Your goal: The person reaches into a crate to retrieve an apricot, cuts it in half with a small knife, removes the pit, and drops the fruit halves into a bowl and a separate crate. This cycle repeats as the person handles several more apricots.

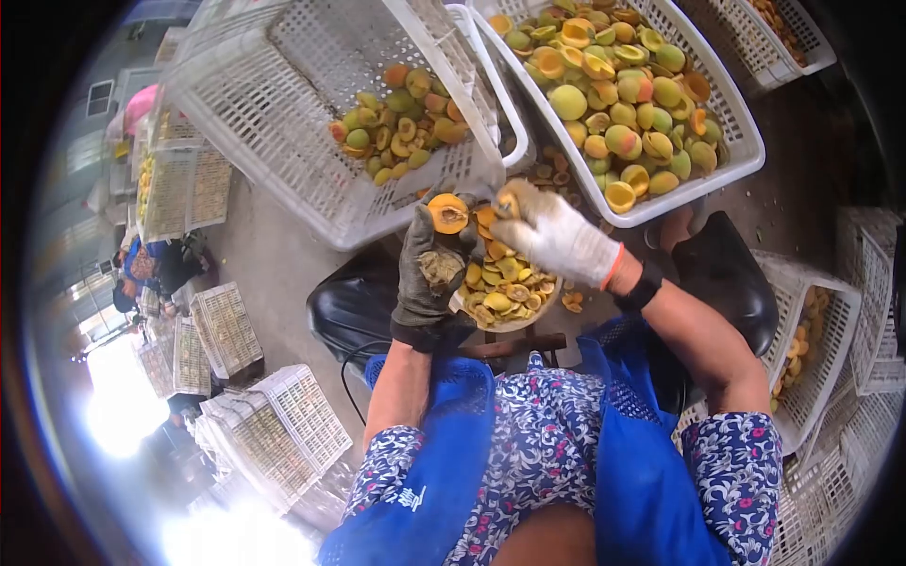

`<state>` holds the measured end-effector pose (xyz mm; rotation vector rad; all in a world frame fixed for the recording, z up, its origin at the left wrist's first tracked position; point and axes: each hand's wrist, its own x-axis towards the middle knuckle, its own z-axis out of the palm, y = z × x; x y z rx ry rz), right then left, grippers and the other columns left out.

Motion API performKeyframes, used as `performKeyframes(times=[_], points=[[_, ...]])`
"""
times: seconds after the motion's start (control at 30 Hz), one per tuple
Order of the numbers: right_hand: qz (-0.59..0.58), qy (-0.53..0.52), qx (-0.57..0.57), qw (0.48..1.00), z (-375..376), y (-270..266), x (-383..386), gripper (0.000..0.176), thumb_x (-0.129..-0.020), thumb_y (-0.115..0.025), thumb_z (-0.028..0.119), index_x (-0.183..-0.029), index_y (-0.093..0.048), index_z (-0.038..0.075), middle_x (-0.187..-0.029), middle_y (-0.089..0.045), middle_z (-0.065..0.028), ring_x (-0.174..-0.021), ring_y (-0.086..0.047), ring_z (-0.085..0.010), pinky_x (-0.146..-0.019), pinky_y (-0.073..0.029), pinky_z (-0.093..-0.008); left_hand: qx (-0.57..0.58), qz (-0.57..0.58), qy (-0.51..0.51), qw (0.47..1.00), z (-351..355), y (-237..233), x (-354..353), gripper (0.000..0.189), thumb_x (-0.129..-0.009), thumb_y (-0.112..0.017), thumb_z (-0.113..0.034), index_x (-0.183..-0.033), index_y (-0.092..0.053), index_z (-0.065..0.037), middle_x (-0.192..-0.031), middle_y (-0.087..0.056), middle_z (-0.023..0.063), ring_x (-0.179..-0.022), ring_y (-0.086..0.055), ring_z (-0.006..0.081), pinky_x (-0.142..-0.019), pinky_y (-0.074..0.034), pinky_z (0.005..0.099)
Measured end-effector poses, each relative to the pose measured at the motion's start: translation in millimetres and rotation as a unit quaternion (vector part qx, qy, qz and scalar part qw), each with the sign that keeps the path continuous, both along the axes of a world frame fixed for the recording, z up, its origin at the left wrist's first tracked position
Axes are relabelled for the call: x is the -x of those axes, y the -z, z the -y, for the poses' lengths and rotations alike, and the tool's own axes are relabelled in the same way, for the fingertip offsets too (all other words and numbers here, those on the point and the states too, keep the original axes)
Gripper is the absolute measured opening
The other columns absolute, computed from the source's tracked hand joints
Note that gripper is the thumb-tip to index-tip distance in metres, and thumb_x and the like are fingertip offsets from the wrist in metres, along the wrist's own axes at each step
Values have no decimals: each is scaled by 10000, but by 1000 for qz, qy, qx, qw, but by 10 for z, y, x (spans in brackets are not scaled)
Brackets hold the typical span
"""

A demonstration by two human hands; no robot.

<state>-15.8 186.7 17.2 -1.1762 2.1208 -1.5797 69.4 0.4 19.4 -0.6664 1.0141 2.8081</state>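
My left hand (pixel 427 274), in a dark, soiled glove, grips an orange-yellow peach half (pixel 448 214) with its cut face up; a brown pit shows at its centre. Close on its right is my right hand (pixel 557 238), in a white glove with an orange cuff. Its fingers are curled and smeared by motion, so what they hold cannot be made out. Below both hands, between my knees, a round basin (pixel 514 326) holds many yellow peach pieces (pixel 511 283).
A white crate (pixel 651 200) heaped with peach halves stands at front right. Another crate (pixel 283 141), tilted at front left, holds fewer pieces. Stacked crates (pixel 274 429) stand at left, and a crate with fruit (pixel 821 363) at right. A co-worker (pixel 142 264) sits far left.
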Motion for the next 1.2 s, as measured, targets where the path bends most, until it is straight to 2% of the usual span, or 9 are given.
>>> performKeyframes(times=[0.07, 0.27, 0.37, 0.43, 0.6, 0.8, 0.87, 1.0, 1.2], points=[[-200, 0, -20, 980, 66, 114, -93, 153, -772, -611, 115, -903, -614, 36, -970, -576, -170, -802, -624, -337, -632, -534, -402, 23, 32, -39, 998, -44, -13, 36, 532, -937, -504, -428, -1321, -415, -71, -1120, -561, 101, -896, -606, 172, -725, -548, 313], [-209, 31, -41, 977, 72, 98, -162, 108, -793, -576, 127, -847, -604, 38, -901, -549, -160, -706, -600, -319, -572, -510, -405, 206, -50, 6, 977, -196, -110, 116, 542, -933, -494, -458, -1269, -444, -35, -1088, -568, 77, -944, -586, 152, -810, -516, 272], [-155, 25, -60, 986, 75, 69, -175, 107, -787, -570, 121, -826, -592, 23, -880, -544, -159, -705, -595, -308, -573, -507, -399, 266, -71, 15, 961, -225, -85, 118, 509, -955, -457, -453, -1237, -467, -30, -1072, -575, 69, -955, -583, 147, -829, -507, 279], [-70, 41, -28, 996, 80, 28, -174, 263, -855, -586, 196, -1037, -483, 37, -760, -588, -199, -695, -593, -412, -591, -480, -449, 226, -81, 7, 971, -203, 64, 97, 488, -967, -437, -447, -1215, -485, -29, -1064, -579, 66, -960, -581, 144, -833, -504, 284], [-52, 38, -4, 998, 144, 149, -214, 278, -852, -580, 197, -1044, -507, 9, -841, -590, -213, -764, -598, -409, -649, -490, -441, 408, -73, -77, 907, -338, 237, 137, 455, -988, -396, -431, -1080, -549, -12, -994, -604, 62, -898, -592, 134, -785, -497, 268], [30, -10, -59, 998, 109, 177, -147, 270, -847, -552, 179, -1035, -515, -12, -887, -594, -235, -835, -594, -427, -705, -487, -449, 433, -58, -62, 897, -346, 174, 222, 536, -989, -348, -473, -1016, -582, 8, -893, -635, 70, -777, -613, 151, -723, -504, 261], [-7, -34, -68, 997, 91, 146, -102, 269, -845, -542, 175, -1032, -514, -16, -908, -597, -244, -847, -592, -432, -710, -486, -450, 398, -44, -15, 916, -301, 93, 276, 551, -984, -350, -485, -1020, -586, 12, -881, -638, 75, -763, -619, 156, -722, -510, 264], [193, -128, -157, 960, 49, -121, 92, 349, -837, -527, 252, -1039, -524, -32, -972, -608, -247, -926, -592, -404, -762, -475, -425, 253, 34, 91, 962, -196, 29, 323, 591, -969, -356, -520, -1034, -597, 16, -905, -644, 93, -803, -630, 175, -731, -532, 280], [321, -81, -170, 928, 137, -97, 28, 397, -841, -526, 290, -1095, -551, -13, -1007, -615, -222, -964, -591, -339, -851, -446, -383, 108, 67, -79, 989, -385, -34, 334, 588, -966, -336, -537, -943, -614, -20, -849, -611, 97, -862, -614, 212, -855, -508, 381]])
